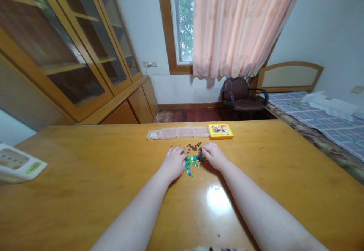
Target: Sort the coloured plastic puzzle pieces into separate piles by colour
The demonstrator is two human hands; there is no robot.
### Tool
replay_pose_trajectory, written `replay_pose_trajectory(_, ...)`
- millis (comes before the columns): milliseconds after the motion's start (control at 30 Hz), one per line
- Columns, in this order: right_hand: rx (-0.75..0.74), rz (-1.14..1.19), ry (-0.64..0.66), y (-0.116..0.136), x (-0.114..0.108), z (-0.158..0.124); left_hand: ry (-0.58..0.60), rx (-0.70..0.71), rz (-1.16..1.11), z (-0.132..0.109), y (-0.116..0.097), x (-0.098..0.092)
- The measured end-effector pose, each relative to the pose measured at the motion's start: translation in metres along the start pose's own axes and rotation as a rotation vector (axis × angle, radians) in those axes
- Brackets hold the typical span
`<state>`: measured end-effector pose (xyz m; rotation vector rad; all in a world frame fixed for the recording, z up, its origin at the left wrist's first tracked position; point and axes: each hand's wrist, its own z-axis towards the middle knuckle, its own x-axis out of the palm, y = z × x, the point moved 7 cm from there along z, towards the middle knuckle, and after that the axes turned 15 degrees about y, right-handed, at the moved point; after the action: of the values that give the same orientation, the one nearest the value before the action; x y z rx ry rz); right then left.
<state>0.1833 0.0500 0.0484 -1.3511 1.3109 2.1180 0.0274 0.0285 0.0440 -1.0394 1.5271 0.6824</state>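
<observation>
Head view: four clear plastic trays (168, 134) stand in a row along the far part of the wooden table (85, 171), end to end. The leftmost tray carries a small pale item (154, 134), too small to identify. I can make out no contents in the other three. At the right end of the row, just beside the last tray, lies a yellow box (221, 130) with a printed top and an orange front edge; its contents cannot be seen.

The small pieces are out on the bare tabletop, on the near side of the trays. Brown pieces (194, 148) form a loose scatter nearer the trays; mixed green, blue and white pieces (195, 160) form a patch just nearer to me.

My left hand (173, 163) rests palm down at the left edge of the mixed patch, fingers parted, thumb and forefinger beside the pieces; I find no firm hold on anything. My right hand (214, 155) is at the right edge, thumb and forefinger drawn close together by the brown pieces. Whether a piece is between them I cannot tell.

At the table's left edge sits a white slotted plastic holder (32, 170), only partly in view.
</observation>
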Motion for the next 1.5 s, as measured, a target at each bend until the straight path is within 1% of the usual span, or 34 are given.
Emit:
replay_pose_trajectory(167,0.003,0.039,0.026,0.000,0.001,0.000,0.025,-0.007,-0.016,0.003,0.000,0.005)
replay_pose_trajectory(233,-0.021,0.051,0.049,0.002,0.003,0.000,0.015,0.027,-0.034,0.002,-0.005,0.005)
replay_pose_trajectory(300,-0.027,0.044,0.058,0.003,0.003,0.000,0.015,0.089,-0.041,0.001,-0.013,0.005)
replay_pose_trajectory(400,0.034,0.010,0.027,-0.004,0.002,0.000,0.050,0.165,-0.027,0.000,-0.024,0.009)
replay_pose_trajectory(533,0.110,-0.012,-0.027,-0.014,0.000,-0.001,0.106,0.181,-0.019,0.001,-0.027,0.014)
replay_pose_trajectory(600,0.085,0.003,-0.032,-0.013,0.001,-0.002,0.106,0.152,-0.015,0.002,-0.024,0.015)
replay_pose_trajectory(667,0.023,0.038,-0.011,-0.009,0.003,-0.002,0.101,0.134,-0.014,0.002,-0.022,0.016)
replay_pose_trajectory(767,-0.060,0.088,0.045,-0.002,0.007,-0.001,0.108,0.186,-0.015,0.002,-0.026,0.019)
replay_pose_trajectory(867,-0.076,0.100,0.061,0.000,0.008,-0.001,0.109,0.225,0.000,0.002,-0.030,0.021)
replay_pose_trajectory(1100,-0.020,0.057,0.024,-0.005,0.004,-0.001,0.049,0.150,0.027,0.000,-0.025,0.014)
replay_pose_trajectory(1200,-0.045,0.068,0.030,-0.002,0.005,-0.002,0.056,0.151,0.029,0.000,-0.026,0.013)
replay_pose_trajectory(1333,-0.089,0.075,0.074,0.003,0.007,-0.002,0.067,0.161,0.043,0.000,-0.028,0.015)
replay_pose_trajectory(1500,-0.022,0.026,0.081,-0.001,0.007,0.000,0.042,0.070,0.060,0.001,-0.019,0.015)
